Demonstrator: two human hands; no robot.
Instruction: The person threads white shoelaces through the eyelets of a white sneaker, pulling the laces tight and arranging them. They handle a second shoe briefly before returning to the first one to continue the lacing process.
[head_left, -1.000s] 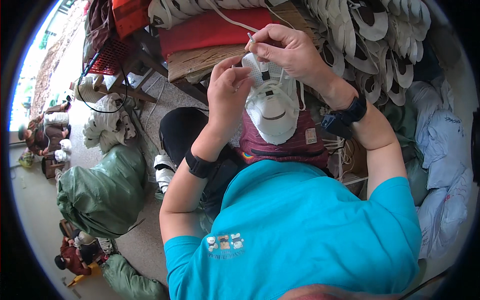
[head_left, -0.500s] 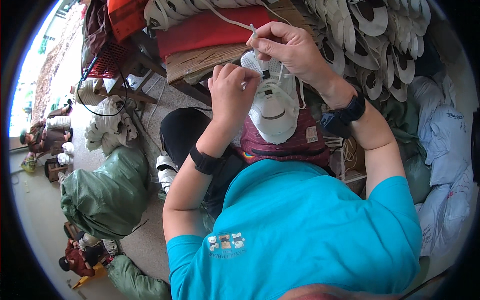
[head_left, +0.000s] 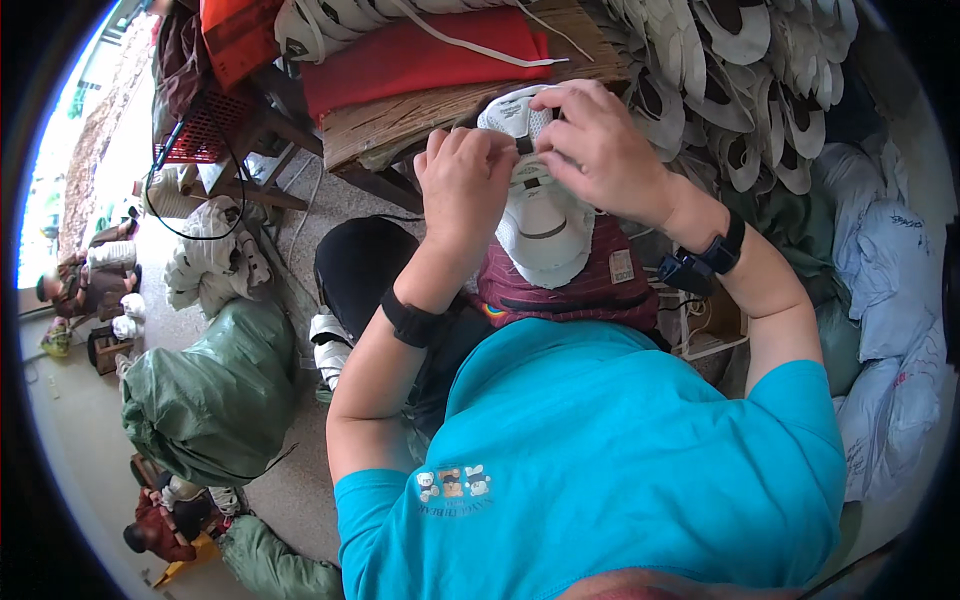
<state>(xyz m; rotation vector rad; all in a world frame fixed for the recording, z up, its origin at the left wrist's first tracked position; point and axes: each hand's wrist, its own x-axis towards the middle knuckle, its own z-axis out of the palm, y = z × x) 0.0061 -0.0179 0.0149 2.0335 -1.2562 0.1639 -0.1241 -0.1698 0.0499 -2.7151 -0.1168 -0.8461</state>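
A white shoe upper [head_left: 545, 225] with a padded tongue and dark strips across it rests on the maroon cloth [head_left: 610, 290] over my lap. My left hand [head_left: 465, 185] is closed at its left edge, thumb and forefinger pinched together at the eyelet side. Over the upper's right edge my right hand [head_left: 605, 145] is bent, the forefinger near the tongue top and the thumb lower on the opening. Whatever lace lies under the fingers is hidden.
Ahead stands a wooden bench [head_left: 400, 130] with red cloth [head_left: 420, 65], a loose white shoelace [head_left: 480, 50] and stacked white uppers [head_left: 365, 20]. More uppers [head_left: 740, 60] hang at the far right. Grey-white sacks [head_left: 890, 280] stand right, a green sack [head_left: 215, 390] left. Other people sit farther left.
My right hand has come down from above the upper, where it pinched a raised white lace end, onto the upper's right edge. My left hand stays nearly in place.
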